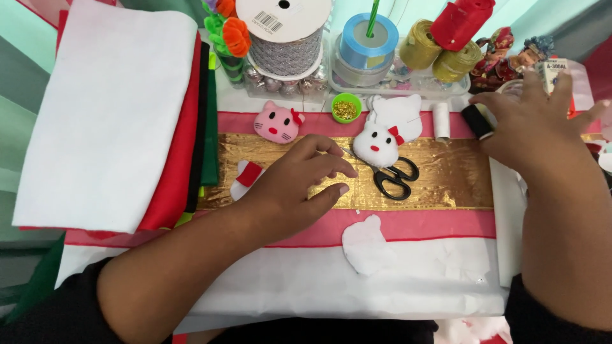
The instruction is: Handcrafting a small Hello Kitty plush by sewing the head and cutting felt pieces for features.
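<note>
Scissors [394, 177] lie between left hand [299, 185] and right hand [535, 124], beside white cat face [377, 141].

I see a shiny, crinkled gold cloth strip [440, 167], matt white felt [102, 114] stacked far left, scissors [392, 175] with glossy black plastic handles, and a fluffy white cat face [377, 143].

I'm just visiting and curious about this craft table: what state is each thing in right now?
Left hand: empty, fingers curled, resting on gold fabric strip.
Right hand: spread over black thread spool; grip unclear.
Black-handled scissors: closed, lying flat.
White stuffed felt cat head: face up, red bow attached.
Pink stuffed felt cat head: face up.
Small green bowl: holds gold beads.
White felt cutout: flat, plain.
</note>
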